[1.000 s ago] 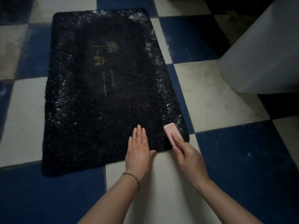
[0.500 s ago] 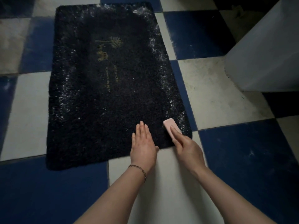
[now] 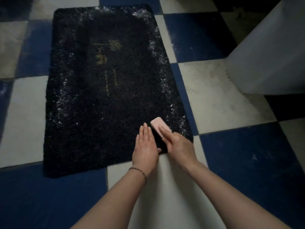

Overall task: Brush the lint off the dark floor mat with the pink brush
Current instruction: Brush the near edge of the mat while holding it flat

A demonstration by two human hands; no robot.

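The dark floor mat [image 3: 102, 100] lies on a blue and white tiled floor, with a faint gold print near its middle and pale lint along its left, top and right borders. My right hand [image 3: 178, 142] grips the pink brush [image 3: 159, 123] and holds it on the mat near the front right corner. Only the brush's far end shows past my fingers. My left hand [image 3: 146, 147] lies flat with straight fingers on the mat's front edge, just left of the brush.
A large pale grey object [image 3: 270, 60] stands on the floor at the right, about a tile's width from the mat. Blue and white floor tiles [image 3: 214, 100] surround the mat on all sides.
My right hand has slid the brush leftward and a little farther onto the mat, closer to my left hand. The left hand has stayed flat on the front edge.
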